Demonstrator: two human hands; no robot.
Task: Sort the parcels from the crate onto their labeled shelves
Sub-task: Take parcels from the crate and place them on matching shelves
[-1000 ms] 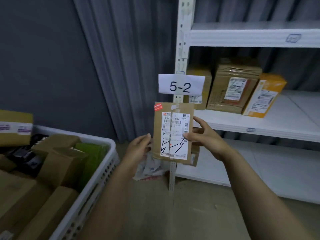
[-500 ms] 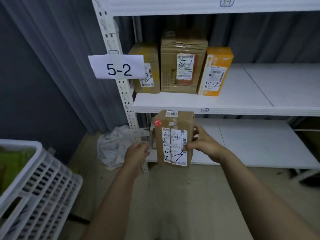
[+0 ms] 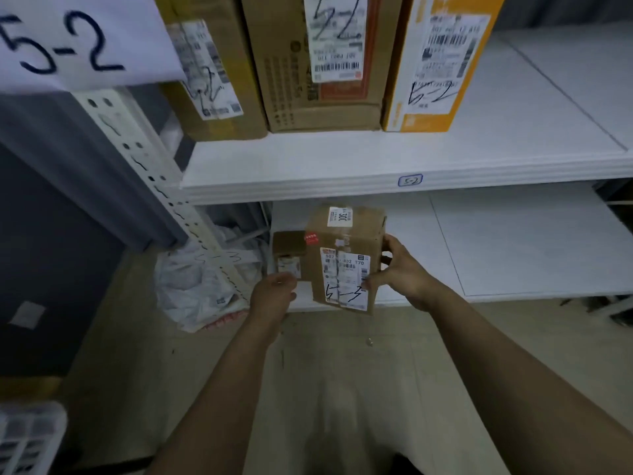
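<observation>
Two forearms come into view from the lower edge. The left forearm [image 3: 219, 389] comes from about 7 o'clock and the right forearm [image 3: 513, 371] from about 4 o'clock. Both are bare along all their visible length, from the frame's edge to the wrist. The left hand [image 3: 274, 293] and the right hand [image 3: 400, 272] are bare as well, down to the fingertips. Between the arms, toward 6 o'clock, lies a pale blurred shape [image 3: 342, 423] with a darker patch at its lower edge. It may be clothing, but it is too blurred to tell.
</observation>
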